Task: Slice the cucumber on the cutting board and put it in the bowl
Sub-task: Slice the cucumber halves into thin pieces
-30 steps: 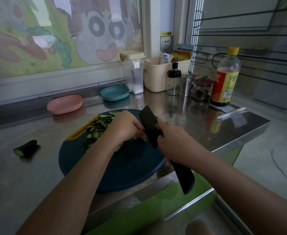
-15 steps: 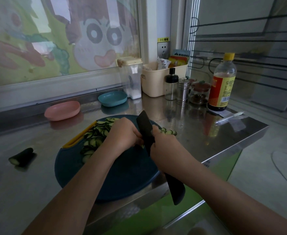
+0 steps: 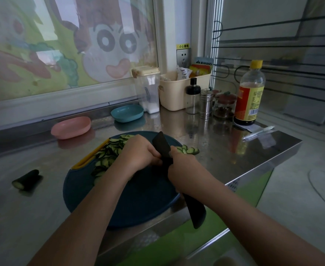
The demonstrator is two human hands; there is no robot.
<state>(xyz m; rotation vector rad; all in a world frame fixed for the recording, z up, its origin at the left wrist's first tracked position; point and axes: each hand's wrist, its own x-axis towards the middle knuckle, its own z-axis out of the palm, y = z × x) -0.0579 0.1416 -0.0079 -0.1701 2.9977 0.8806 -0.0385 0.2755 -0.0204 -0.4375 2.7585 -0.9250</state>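
Two things worry me most. My left hand (image 3: 138,156) is curled tight against the flat of the knife (image 3: 161,148), knuckles touching the black blade. Whatever is left of the cucumber under those fingers is hidden, so I cannot tell how much I am holding, or whether I hold any at all. If the piece is short, a cut could roll it or bring the edge onto a fingertip. My right hand (image 3: 184,167) is wrapped round the knife, and the handle end juts out past the edge of the counter (image 3: 234,150), where a bump from my body would jolt the blade. The heap of slices (image 3: 108,152) sits on the far left of the cutting board (image 3: 138,204). A few stray slices (image 3: 189,150) lie at its right rim, and a sweep of the blade would likely push them off. One cucumber stub (image 3: 25,181) lies well apart on the steel. As far as I can see, neither the pink bowl (image 3: 70,127) nor the teal bowl (image 3: 127,113) has any cucumber in it yet.
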